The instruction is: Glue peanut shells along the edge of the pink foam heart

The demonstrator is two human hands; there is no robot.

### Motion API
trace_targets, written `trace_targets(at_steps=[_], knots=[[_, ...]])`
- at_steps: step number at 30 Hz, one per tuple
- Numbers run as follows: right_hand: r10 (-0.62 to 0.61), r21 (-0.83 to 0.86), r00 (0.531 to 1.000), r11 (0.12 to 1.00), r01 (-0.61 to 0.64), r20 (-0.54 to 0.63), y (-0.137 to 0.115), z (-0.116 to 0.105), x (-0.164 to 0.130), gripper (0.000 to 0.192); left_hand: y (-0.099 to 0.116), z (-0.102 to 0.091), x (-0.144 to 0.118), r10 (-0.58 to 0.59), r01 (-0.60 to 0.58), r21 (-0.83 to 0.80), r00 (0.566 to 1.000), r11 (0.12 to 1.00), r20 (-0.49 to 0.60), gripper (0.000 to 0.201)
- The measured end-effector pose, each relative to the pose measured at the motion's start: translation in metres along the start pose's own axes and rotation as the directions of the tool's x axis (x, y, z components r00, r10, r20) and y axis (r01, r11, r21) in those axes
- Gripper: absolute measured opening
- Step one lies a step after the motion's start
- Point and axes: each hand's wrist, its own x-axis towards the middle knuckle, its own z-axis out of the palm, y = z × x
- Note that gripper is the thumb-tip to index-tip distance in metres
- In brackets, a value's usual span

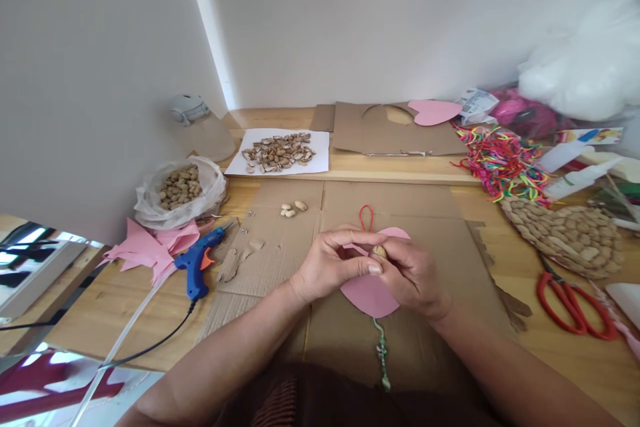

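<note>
My left hand (336, 261) and my right hand (411, 272) meet over a pink paper shape (376, 300), both closed on one peanut (379, 251). A red cord loop (367, 217) sticks out above the paper. From its lower edge trails a green braided cord (382, 350). Much of the paper is hidden by my hands. Beyond my left hand, a few peanuts (294, 209) lie on a cardboard sheet (280, 240).
Left are a blue glue gun (197, 263), pink scraps (145, 250) and a bag of peanuts (180, 190). Behind, nut shells (280, 152) lie on white paper. Red scissors (575, 300), a peanut-covered heart (565, 233), colored cords (505, 160) and glue bottles (575, 177) are at right.
</note>
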Motion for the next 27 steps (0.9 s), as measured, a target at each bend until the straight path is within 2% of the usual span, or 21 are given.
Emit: trace_targets(at_steps=[5, 7, 12, 18, 21, 23, 25, 27], knots=[[-0.041, -0.053, 0.999, 0.998, 0.040, -0.026, -0.0041, -0.0007, 0.0001, 0.032, -0.0015, 0.0007, 0.0001, 0.032, -0.032, -0.016, 0.999, 0.999, 0.001, 0.034], [0.007, -0.036, 1.000, 0.999, -0.007, -0.008, -0.0040, 0.0003, 0.0000, 0.032, -0.0043, -0.0008, 0.0004, -0.002, 0.002, -0.053, 1.000, 0.999, -0.010, 0.031], [0.153, 0.077, 0.977, 0.983, -0.166, 0.151, -0.0027, 0.0042, 0.0023, 0.035, -0.0091, -0.0039, 0.0024, -0.129, 0.124, -0.199, 0.992, 0.972, -0.011, 0.027], [0.197, 0.107, 0.970, 0.971, -0.212, 0.142, -0.0026, 0.0069, 0.0068, 0.036, -0.0080, -0.0003, 0.0041, -0.106, 0.081, -0.173, 0.984, 0.982, -0.145, 0.029], [0.186, 0.094, 0.972, 0.975, -0.201, 0.142, -0.0029, 0.0067, 0.0074, 0.032, -0.0075, -0.0005, 0.0040, -0.125, 0.098, -0.161, 0.978, 0.982, -0.167, 0.030], [0.169, 0.063, 0.979, 0.982, -0.177, 0.117, -0.0027, 0.0059, 0.0072, 0.031, -0.0068, -0.0016, 0.0039, -0.157, 0.136, -0.168, 0.980, 0.976, -0.120, 0.037], [0.151, 0.017, 0.985, 0.988, -0.153, 0.086, -0.0026, 0.0051, 0.0068, 0.032, -0.0059, -0.0023, 0.0037, -0.205, 0.193, -0.166, 0.977, 0.967, -0.061, 0.053], [0.156, -0.022, 0.985, 0.988, -0.155, 0.073, -0.0030, 0.0049, 0.0061, 0.033, -0.0049, -0.0017, 0.0031, -0.234, 0.226, -0.135, 0.971, 0.965, -0.051, 0.061]])
